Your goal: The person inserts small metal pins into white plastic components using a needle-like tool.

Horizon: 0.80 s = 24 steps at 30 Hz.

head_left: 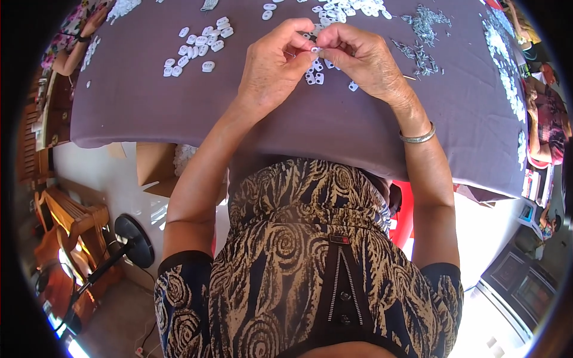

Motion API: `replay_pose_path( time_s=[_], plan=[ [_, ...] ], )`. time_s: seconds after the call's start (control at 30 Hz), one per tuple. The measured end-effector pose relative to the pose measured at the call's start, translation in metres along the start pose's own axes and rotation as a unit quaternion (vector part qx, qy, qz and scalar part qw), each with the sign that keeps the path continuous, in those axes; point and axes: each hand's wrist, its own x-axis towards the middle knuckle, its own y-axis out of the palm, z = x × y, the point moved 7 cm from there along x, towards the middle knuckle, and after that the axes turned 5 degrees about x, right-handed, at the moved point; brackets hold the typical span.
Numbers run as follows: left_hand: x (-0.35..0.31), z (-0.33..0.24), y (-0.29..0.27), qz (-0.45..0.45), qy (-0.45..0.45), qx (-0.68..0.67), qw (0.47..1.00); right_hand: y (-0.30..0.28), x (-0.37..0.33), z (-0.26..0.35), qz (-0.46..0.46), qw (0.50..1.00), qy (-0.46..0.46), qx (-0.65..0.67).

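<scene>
White piece (314,51) was pinched by left hand (270,67) and right hand (365,62); white ovals (202,41), completion unclear, were grouped toward tabletop's (143,113) left edge; metal parts (424,61) were left loose.

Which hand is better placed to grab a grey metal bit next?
Probably the right hand: the grey metal bits lie to its right, while the left hand is farther away. Both hands are busy at a small white piece, so the right may need to let go.

Forearms (200,167) angled inward over near edge of table (119,131); left hand (271,65) and right hand (367,62) meeting well inside it, fingers curled, thumb-tips pinching.
</scene>
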Motion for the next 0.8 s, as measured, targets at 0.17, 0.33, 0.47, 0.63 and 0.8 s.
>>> replay_pose_path(
  time_s=[0.17, 0.33, 0.47, 0.63, 0.8],
  plan=[
    [0.002, 0.007, 0.002, 0.005, -0.011, -0.041, 0.999, -0.002, 0.0, -0.002, 0.001, 0.999, -0.021, 0.045],
    [0.002, 0.007, 0.005, 0.012, -0.019, -0.135, 0.991, -0.026, 0.002, 0.002, -0.059, 0.99, -0.005, 0.126],
    [0.002, 0.005, 0.006, 0.046, -0.023, -0.137, 0.989, -0.063, -0.001, -0.018, -0.099, 0.994, -0.011, 0.039],
    [0.002, 0.009, 0.0, 0.03, -0.027, -0.102, 0.994, -0.071, -0.004, -0.031, -0.011, 1.0, 0.003, -0.029],
    [0.002, 0.01, -0.001, 0.019, -0.041, -0.092, 0.995, -0.05, -0.004, -0.018, 0.017, 0.995, 0.021, -0.098]
  ],
)
